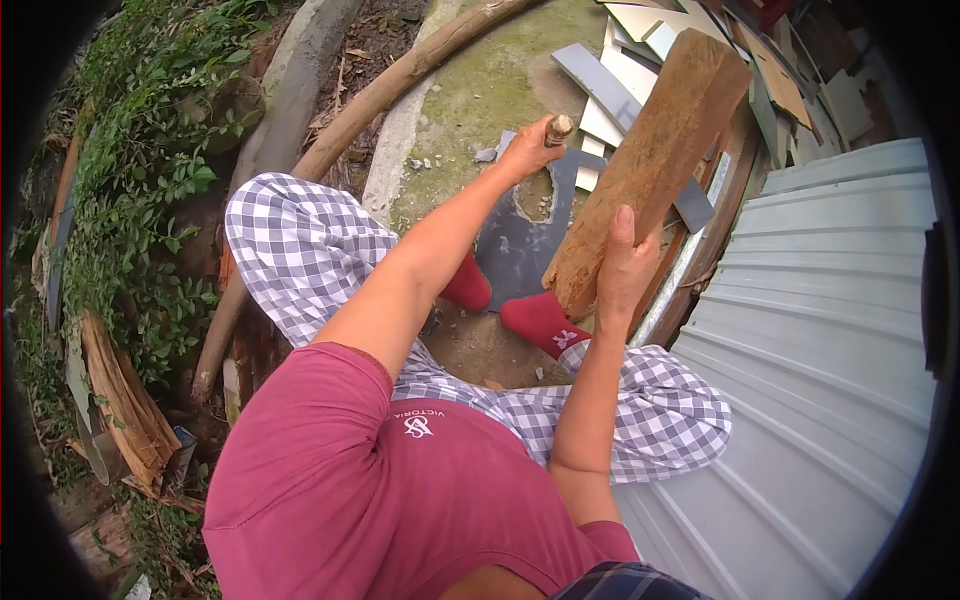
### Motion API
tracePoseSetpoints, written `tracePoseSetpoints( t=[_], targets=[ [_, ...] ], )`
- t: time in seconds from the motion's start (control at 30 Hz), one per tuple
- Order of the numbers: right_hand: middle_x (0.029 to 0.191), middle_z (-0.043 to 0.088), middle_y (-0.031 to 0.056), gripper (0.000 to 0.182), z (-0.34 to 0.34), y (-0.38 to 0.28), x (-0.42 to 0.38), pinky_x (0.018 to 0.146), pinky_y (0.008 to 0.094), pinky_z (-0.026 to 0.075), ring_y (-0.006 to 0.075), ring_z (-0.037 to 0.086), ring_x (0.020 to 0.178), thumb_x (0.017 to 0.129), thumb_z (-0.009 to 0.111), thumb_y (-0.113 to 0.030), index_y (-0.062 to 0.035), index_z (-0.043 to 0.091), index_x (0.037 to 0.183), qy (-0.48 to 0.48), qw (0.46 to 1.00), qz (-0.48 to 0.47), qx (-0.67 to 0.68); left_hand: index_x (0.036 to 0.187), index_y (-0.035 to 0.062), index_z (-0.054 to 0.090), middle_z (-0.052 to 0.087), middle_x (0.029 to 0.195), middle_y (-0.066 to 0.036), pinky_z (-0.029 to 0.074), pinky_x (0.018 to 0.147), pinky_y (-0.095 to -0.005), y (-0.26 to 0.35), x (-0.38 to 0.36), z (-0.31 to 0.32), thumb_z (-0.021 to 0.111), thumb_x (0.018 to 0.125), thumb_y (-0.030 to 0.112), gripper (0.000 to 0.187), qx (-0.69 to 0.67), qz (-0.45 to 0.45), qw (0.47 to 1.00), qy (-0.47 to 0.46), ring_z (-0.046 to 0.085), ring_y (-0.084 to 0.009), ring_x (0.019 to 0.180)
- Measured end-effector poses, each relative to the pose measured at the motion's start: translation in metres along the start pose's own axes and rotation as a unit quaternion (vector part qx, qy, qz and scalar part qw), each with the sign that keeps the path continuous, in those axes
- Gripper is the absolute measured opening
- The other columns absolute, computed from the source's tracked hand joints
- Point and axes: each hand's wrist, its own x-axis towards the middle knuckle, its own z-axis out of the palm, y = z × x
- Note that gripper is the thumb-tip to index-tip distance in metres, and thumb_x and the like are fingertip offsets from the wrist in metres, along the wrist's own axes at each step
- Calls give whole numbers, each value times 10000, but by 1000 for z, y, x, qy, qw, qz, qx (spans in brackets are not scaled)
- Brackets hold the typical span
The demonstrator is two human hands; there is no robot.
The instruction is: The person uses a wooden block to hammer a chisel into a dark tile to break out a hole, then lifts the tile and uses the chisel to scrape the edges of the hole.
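Observation:
My left hand is closed around a short wooden handle, whose round end points up; the rest of that tool is hidden. In my right hand is a thick, rough wooden beam, tilted up and away to the right, its lower end near my red-socked foot. My right thumb lies along the beam's near side. Below and between the hands, a dark grey sheet lies on the ground by my feet, with a ragged opening near its upper part.
Grey and white panel pieces are piled at the upper right. Corrugated metal sheeting covers the right side. A long wooden pole runs along the left, beside green plants and split wood.

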Motion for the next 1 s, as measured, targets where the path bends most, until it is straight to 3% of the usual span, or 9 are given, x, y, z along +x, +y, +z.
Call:
tracePoseSetpoints(
  t=[0.13, 0.27, 0.43, 0.5, 0.57, 0.67, 0.8, 0.83, 1.0],
  targets=[
    [1053, 619, 176, 548, 16, 63, 9, 864, 345, 435, 223, 574, 1007, 885, 554, -406, 49, 518, 1187, -131, 979, 150, -45, 1072, 60, 532, 639, 964, -173, 472, 776, -395, -6, -14, 8, 704, 746, 169, 384, -36, 40, 998, 19, 621, -330, 907],
    [1033, 621, 144, 525, -1, 37, 0, 846, 331, 440, 202, 574, 972, 892, 548, -406, 32, 532, 1182, -99, 982, 157, -23, 1070, 58, 535, 639, 964, -175, 472, 787, -395, -8, -1, -3, 698, 749, 162, 374, -23, -1, 1000, -19, 624, -320, 916],
    [1043, 593, 104, 523, -19, -27, 8, 800, 308, 439, 161, 561, 900, 893, 559, -395, 26, 497, 1197, 16, 992, 0, 126, 1084, 61, 533, 640, 972, -172, 470, 788, -388, -6, 3, 0, 699, 748, 176, 391, 9, 12, 1000, -17, 618, -329, 911],
    [1052, 589, 111, 533, -18, -25, 7, 806, 313, 438, 174, 563, 907, 889, 565, -396, 31, 485, 1197, 14, 994, -13, 108, 1065, 85, 542, 635, 931, -113, 468, 777, -358, -4, 3, 1, 691, 775, 186, 341, 12, 10, 1000, -8, 598, -208, 848],
    [1085, 599, 143, 553, -4, -10, 7, 851, 341, 434, 222, 575, 977, 882, 558, -400, 35, 485, 1216, 28, 998, -46, 24, 1079, 70, 537, 640, 943, -142, 469, 785, -371, -2, 3, 0, 698, 760, 184, 375, 5, 8, 1000, -14, 607, -273, 884],
    [1122, 606, 168, 553, 9, 55, 11, 892, 360, 421, 249, 568, 1055, 880, 547, -396, 23, 501, 1238, -91, 979, 136, -119, 1091, 57, 533, 645, 947, -171, 471, 783, -386, -10, -6, 7, 702, 745, 179, 404, -27, 30, 999, -7, 618, -333, 906],
    [1101, 615, 165, 531, -3, 45, 4, 893, 353, 420, 239, 570, 1042, 893, 524, -397, 13, 522, 1231, -105, 977, 174, -62, 1082, 60, 535, 644, 934, -166, 473, 770, -385, -16, 5, 0, 698, 743, 168, 392, -32, 18, 999, -24, 623, -311, 878],
    [1068, 616, 155, 527, -9, 34, 7, 881, 347, 424, 224, 569, 1004, 896, 519, -397, 19, 526, 1220, -71, 984, 160, -38, 1054, 52, 559, 638, 907, -49, 476, 766, -309, -15, 6, 1, 699, 768, 120, 326, -9, 13, 1000, -17, 574, -131, 818],
    [1114, 568, 115, 592, -34, 26, 15, 879, 320, 416, 177, 533, 996, 915, 497, -454, 32, 485, 1253, 4, 986, 112, 123, 1076, 68, 541, 643, 932, -140, 482, 782, -357, -16, 11, 0, 704, 741, 170, 387, -19, 8, 1000, -7, 618, -261, 860]
  ],
)
